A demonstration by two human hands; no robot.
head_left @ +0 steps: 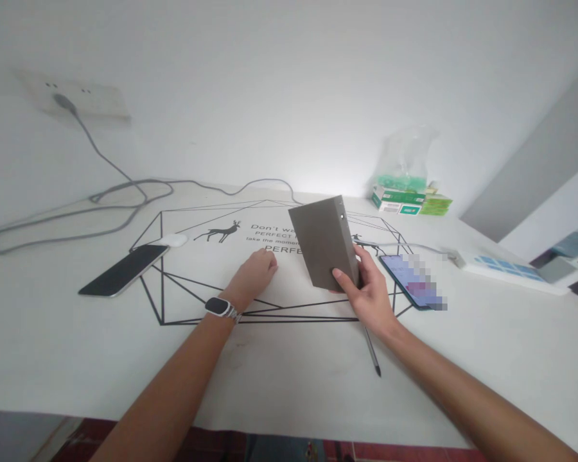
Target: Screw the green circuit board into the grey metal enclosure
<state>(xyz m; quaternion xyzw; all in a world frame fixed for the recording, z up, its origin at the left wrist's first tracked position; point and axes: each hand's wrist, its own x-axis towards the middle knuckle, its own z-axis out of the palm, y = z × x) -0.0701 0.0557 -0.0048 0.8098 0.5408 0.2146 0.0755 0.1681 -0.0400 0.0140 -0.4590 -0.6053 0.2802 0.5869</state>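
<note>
Over printed desk mat, right hand gripping grey rectangular box, thumb on front face, fingers round right edge; box held up, tilted. Left hand on mat just left of box, fingers curled into loose fist, holding nothing; smartwatch on wrist. Just beyond right fingers, smartphone, screen blurred; pen below right hand. Black phone, white mouse well left of left fingers.
</note>
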